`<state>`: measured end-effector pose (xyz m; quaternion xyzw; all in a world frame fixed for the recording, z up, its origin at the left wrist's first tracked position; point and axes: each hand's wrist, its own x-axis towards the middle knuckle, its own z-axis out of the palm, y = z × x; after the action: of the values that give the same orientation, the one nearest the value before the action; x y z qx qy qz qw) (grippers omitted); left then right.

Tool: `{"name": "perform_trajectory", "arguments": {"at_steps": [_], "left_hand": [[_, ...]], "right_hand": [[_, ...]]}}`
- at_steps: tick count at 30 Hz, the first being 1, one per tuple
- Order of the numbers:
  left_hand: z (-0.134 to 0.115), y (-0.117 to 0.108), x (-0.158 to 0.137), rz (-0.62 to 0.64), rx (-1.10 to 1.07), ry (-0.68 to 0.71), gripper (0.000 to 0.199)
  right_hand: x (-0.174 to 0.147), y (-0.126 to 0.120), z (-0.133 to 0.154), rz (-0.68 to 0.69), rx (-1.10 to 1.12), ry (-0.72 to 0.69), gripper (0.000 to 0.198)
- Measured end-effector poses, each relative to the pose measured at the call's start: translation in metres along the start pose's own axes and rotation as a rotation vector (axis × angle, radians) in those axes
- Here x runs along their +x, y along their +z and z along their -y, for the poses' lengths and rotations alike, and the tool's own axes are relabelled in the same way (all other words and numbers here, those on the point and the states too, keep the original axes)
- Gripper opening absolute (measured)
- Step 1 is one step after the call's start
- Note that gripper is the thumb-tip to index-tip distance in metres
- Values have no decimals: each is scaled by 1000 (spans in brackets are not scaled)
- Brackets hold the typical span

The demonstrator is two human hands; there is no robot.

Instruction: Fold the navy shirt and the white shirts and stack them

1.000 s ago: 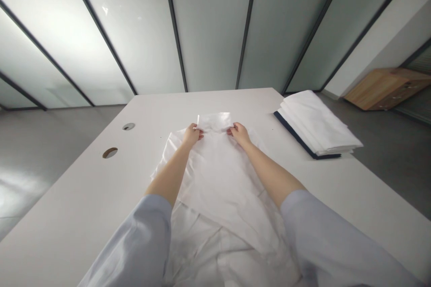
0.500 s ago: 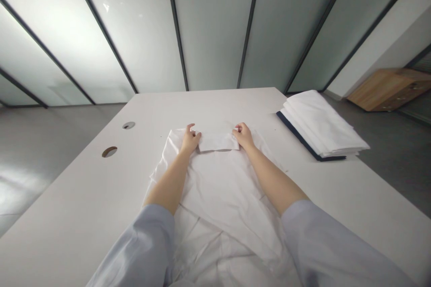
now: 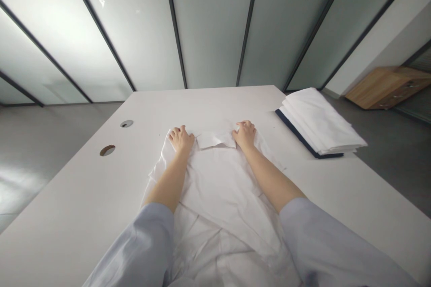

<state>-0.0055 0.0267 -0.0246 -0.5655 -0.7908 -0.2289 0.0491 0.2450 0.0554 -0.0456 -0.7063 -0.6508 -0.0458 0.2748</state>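
Note:
A white shirt point(image 3: 222, 175) lies spread out in front of me, its folded collar point(image 3: 210, 139) at the far end. The collar's near edge lifts slightly off the cloth in the middle. My left hand point(image 3: 182, 139) rests on the shirt's left shoulder, fingers apart and bent down onto the fabric, its thumb close to the collar's left end. At the collar's right end, my right hand point(image 3: 245, 135) has its fingers curled on the shirt cloth; the fingertips are partly hidden. Lower down, the shirt is wrinkled between my forearms.
On the right of the white table point(image 3: 77, 197) sits a folded white stack of cloth point(image 3: 319, 121) over a dark navy piece point(image 3: 298, 136). Two round holes point(image 3: 107, 150) are cut in the table's left side. Frosted panels stand behind; a wooden cabinet point(image 3: 387, 87) is at far right.
My left hand has moved left, from the collar's end onto the shoulder, and its fingers have spread. My right hand has shifted slightly outward. The collar's near edge now bulges upward.

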Motion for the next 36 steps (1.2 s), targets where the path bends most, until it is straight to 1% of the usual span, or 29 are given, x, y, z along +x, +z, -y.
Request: {"name": "perform_trajectory", "arguments": {"at_steps": [2,4,6,8,10,11,13,16,18,20,22,24,27,29,30,32,34,36], "left_hand": [[-2,-1,-1,-59,-31,32,59],[-4,0,-1,-49,-58,149,62],[-6,3,-2,37,-59,286,61],[-9,8,-3,173,-15,354,61],[-10,13,-5,314,56,356,65],[-11,15,-6,363,89,350,69],[-11,17,-7,408,134,347,76],[-13,16,-9,393,157,353,83],[-15,11,-10,356,161,341,84],[-17,4,-13,311,164,328,81],[-17,-7,-20,295,163,340,76],[-17,-18,-32,333,153,385,70],[-16,-28,-56,470,141,426,69],[-15,-27,-71,540,152,416,75],[-15,-25,-77,546,161,407,78],[-15,-17,-82,518,177,402,82],[-18,-9,-78,478,181,404,83],[-22,-2,-65,461,175,398,84]], "right_hand": [[0,4,-1,-73,48,-94,40],[1,7,0,-73,88,-207,42],[0,8,2,-7,107,-302,43],[-2,7,6,82,99,-345,45],[-3,4,10,165,68,-336,44],[-4,2,12,200,47,-320,42],[-5,-2,16,255,4,-288,37],[-7,-6,20,266,-57,-248,34],[-8,-6,22,253,-83,-235,34],[-8,-5,23,251,-96,-237,34],[-7,-4,23,247,-107,-239,34],[-5,-2,22,232,-116,-233,35],[0,1,23,207,-114,-221,35],[4,4,24,200,-108,-221,35],[6,4,24,197,-103,-227,36],[9,4,25,194,-89,-256,37],[10,1,25,193,-73,-296,39],[8,-5,24,200,-69,-323,41]]}}
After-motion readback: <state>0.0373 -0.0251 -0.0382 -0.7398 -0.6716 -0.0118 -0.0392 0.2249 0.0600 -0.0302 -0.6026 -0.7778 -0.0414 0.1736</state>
